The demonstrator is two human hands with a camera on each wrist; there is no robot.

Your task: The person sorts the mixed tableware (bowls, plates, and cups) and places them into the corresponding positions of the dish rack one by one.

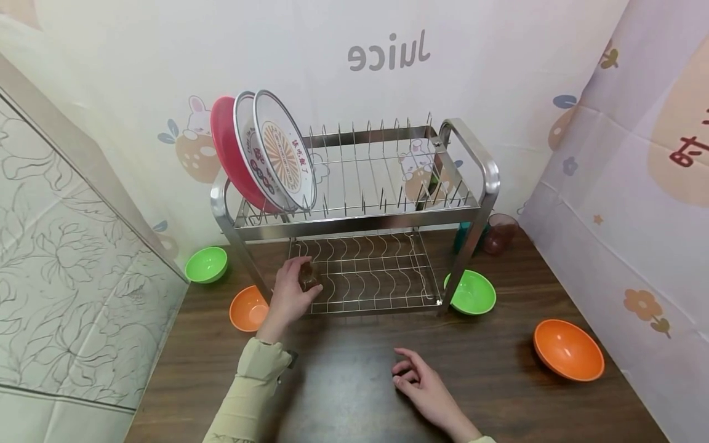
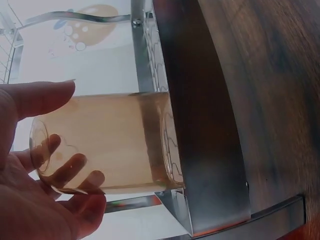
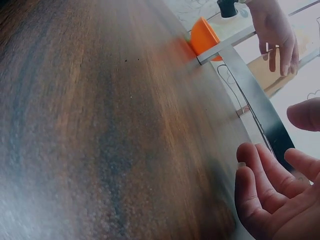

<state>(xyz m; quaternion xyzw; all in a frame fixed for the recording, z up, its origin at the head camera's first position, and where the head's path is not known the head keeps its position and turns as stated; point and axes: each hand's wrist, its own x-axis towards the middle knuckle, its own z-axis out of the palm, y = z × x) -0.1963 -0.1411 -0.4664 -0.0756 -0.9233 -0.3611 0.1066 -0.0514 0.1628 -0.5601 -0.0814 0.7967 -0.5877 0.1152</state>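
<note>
At the left end of the dish rack's lower tier, my left hand [image 1: 288, 297] grips a clear brown cup [image 2: 117, 137]. In the left wrist view, the thumb lies along one side of the cup and the fingers curl round the other. The cup's far end meets the tier, just behind the metal front rail [image 2: 202, 120]. Over the table in front of the rack hovers my right hand [image 1: 423, 387], loosely curled with nothing in it. The two-tier metal dish rack [image 1: 360, 224] holds a red plate [image 1: 224, 141] and two white patterned plates [image 1: 285, 160] upright at its upper left.
Left of the rack are a green bowl [image 1: 207, 265] and an orange bowl [image 1: 249, 309]. On the right sit another green bowl [image 1: 472, 293] and a larger orange bowl [image 1: 568, 349]. A reddish clear cup [image 1: 500, 235] and a teal cup [image 1: 461, 237] stand behind the right leg.
</note>
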